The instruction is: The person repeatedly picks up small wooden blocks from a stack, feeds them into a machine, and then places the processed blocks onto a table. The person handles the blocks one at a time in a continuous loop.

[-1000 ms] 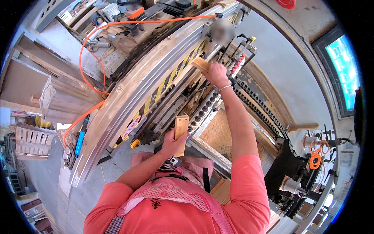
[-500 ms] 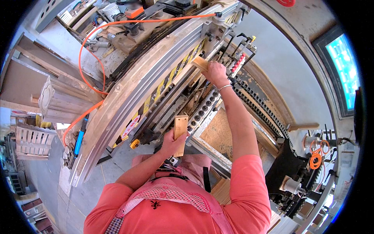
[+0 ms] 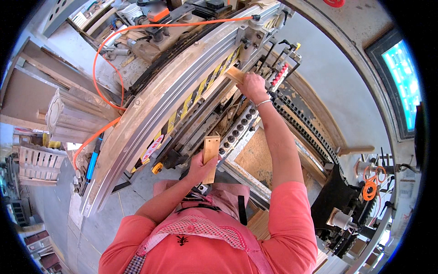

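Observation:
My left hand [image 3: 202, 167] is closed around a short wooden board [image 3: 211, 153], held up in front of my apron. Two small dark holes show near the board's upper end. Farther off, my right arm reaches across the machine, and my right hand [image 3: 253, 86] grips a second wooden piece [image 3: 235, 74]. That piece's far end meets the machine beside the yellow-and-black striped strip [image 3: 200, 89]. Most of the right fingers are hidden behind the back of the hand. Between my hands runs a row of black round parts [image 3: 236, 133] on a metal bar.
A long curved-looking metal rail [image 3: 150, 119] crosses the left side, with an orange hose [image 3: 94, 68] looping over it. A lit screen [image 3: 401, 82] stands at the right. Black cable chains [image 3: 310, 123] lie right of my right arm. Sawdust covers a panel [image 3: 260, 155] below.

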Motion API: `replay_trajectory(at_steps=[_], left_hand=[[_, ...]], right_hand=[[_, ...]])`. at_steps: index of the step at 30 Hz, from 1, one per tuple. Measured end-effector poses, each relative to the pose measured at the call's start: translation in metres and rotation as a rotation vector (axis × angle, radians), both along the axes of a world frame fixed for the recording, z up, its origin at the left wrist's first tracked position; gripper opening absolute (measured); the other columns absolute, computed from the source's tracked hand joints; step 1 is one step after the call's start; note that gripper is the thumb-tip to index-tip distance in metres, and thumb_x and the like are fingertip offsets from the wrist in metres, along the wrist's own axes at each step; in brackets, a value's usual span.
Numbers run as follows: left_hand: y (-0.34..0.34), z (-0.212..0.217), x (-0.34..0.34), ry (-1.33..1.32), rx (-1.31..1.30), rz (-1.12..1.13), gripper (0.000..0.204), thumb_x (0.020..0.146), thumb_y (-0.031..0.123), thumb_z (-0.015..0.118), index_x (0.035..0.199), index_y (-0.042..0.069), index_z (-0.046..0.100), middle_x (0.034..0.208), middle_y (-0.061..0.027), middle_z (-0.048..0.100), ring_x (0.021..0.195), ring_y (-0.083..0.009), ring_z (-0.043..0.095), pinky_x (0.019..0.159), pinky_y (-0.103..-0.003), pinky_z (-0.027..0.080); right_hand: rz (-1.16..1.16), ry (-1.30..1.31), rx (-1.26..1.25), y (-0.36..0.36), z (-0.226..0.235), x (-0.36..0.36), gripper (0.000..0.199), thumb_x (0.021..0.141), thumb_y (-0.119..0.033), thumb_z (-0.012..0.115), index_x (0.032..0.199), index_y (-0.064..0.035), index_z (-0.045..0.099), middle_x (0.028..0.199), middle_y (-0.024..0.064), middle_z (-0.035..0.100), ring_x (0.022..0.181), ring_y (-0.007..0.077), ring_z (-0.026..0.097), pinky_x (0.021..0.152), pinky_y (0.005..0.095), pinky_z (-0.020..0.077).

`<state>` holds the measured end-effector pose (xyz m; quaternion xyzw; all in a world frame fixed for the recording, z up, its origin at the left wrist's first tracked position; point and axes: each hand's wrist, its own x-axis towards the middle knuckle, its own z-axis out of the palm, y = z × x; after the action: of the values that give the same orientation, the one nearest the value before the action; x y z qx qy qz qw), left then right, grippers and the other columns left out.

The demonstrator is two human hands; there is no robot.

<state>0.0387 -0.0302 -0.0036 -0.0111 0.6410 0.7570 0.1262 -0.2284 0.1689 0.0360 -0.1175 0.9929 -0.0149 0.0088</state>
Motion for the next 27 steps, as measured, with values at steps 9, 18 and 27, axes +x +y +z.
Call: replay_trajectory(at_steps=[9, 18, 27], left_hand=[[-0.001, 0.001, 0.000, -0.028, 0.010, -0.026, 0.015, 0.087, 0.012, 0.056, 0.099, 0.003, 0.056, 0.090, 0.0003, 0.059, 0.079, -0.0055, 0.052, 0.070, -0.023, 0.044], [-0.002, -0.003, 0.000, -0.026, 0.028, -0.011, 0.016, 0.087, 0.014, 0.056, 0.098, 0.003, 0.056, 0.090, -0.0012, 0.060, 0.077, -0.0069, 0.053, 0.069, -0.023, 0.045], [-0.003, -0.002, 0.000, -0.034, 0.048, -0.038, 0.017, 0.087, 0.014, 0.056, 0.101, 0.003, 0.055, 0.091, 0.0001, 0.059, 0.077, -0.0056, 0.052, 0.068, -0.023, 0.044]], right_hand=[[-0.019, 0.006, -0.016, 0.002, -0.007, -0.004, 0.045, 0.075, -0.043, 0.064, 0.094, -0.0024, 0.062, 0.092, 0.0153, 0.064, 0.088, 0.0286, 0.062, 0.077, 0.0361, 0.0497], [-0.090, 0.000, -0.050, 0.007, -0.003, -0.008, 0.042, 0.075, -0.041, 0.065, 0.091, -0.0026, 0.063, 0.092, 0.0150, 0.064, 0.090, 0.0281, 0.062, 0.078, 0.0362, 0.0497], [-0.074, 0.024, -0.096, 0.015, -0.003, -0.013, 0.035, 0.070, -0.037, 0.070, 0.083, -0.0039, 0.068, 0.087, 0.0156, 0.065, 0.087, 0.0287, 0.063, 0.075, 0.0371, 0.0513]])
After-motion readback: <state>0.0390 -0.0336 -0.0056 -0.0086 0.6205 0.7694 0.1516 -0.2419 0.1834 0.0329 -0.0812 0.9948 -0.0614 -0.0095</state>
